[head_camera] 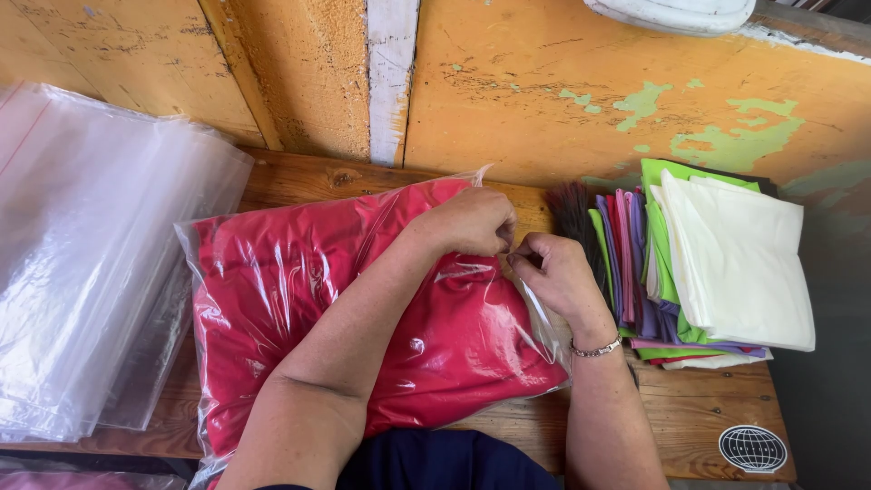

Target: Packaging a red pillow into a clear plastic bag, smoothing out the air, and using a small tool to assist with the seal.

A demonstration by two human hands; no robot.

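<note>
Head view, looking down over the person's arms, takes in a narrow wooden bench [299,177] pushed against a wall. Far left lies a loose pile of empty clear plastic bags [86,254], flat and overlapping, its near edge hanging past the bench front, within easy reach of the left arm. Next to it, touching its edge, sits a clear bag stuffed with folded red cloth [363,318], lying flat across the middle of the bench with its open end turned to the right, toward both hands. The left hand [472,220] reaches across the top of the bag and pinches the plastic at that mouth; the right hand [555,274], with a thin bracelet [596,347] at the wrist, meets it from the other side, fingertips closed on the same strip of plastic. So the two hands are together, both clamped on the bag's edge, apparently pressing it closed. Just right of them a dark tuft like a brush head [572,213] pokes out, and beyond it a stack of folded cloths [735,259] in green, purple, pink and cream lies fanned so that each colour shows. The wall [544,100] behind is orange with flaking paint showing green beneath, and a round sticker [752,448] marks the bench's near right corner.
</note>
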